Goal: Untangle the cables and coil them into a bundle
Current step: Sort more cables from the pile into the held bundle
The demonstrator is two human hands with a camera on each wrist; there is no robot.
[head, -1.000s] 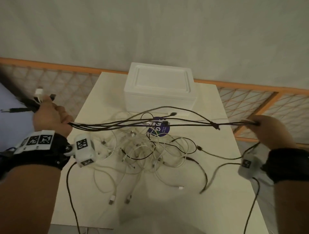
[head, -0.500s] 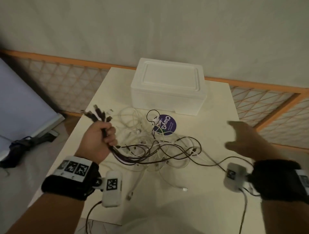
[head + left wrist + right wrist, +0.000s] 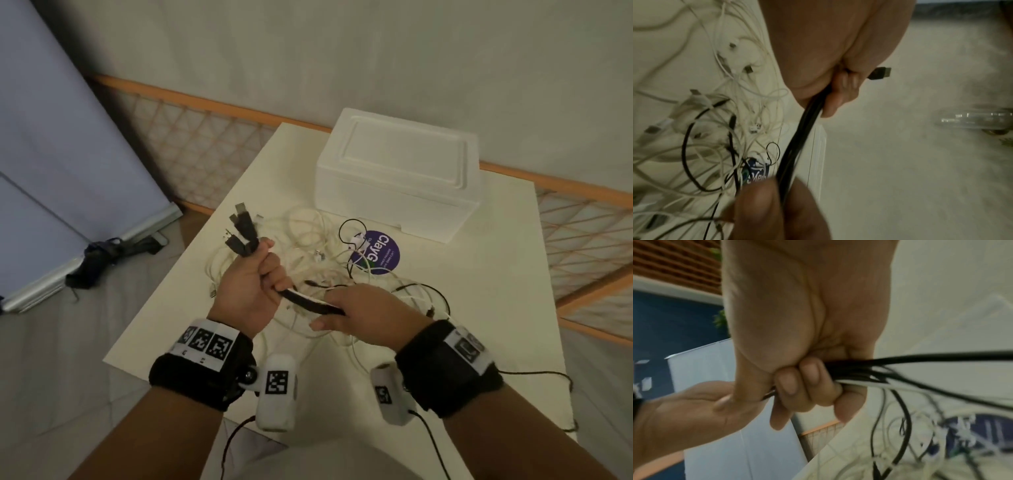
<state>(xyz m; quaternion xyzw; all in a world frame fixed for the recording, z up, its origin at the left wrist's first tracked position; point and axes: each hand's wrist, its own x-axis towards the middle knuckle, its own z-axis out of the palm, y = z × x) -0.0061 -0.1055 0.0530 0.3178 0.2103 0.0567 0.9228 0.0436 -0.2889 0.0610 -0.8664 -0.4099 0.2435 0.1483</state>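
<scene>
Cable tangle (image 3: 719, 129) — blurred, edge-cropped

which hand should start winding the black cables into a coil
Probably the right hand. It grips the black cables just beside the left hand, with the loose lengths trailing from its side onto the table. The left hand holds the plug ends, so it suits anchoring.

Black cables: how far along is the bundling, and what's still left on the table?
Done: the black cables are gathered with their plugs together above the left hand. In hand: both hands grip that bunch, the right hand close beside the left; no coil is formed yet. Left: the white cables still lie tangled on the table, with some black strands trailing among them.
</scene>
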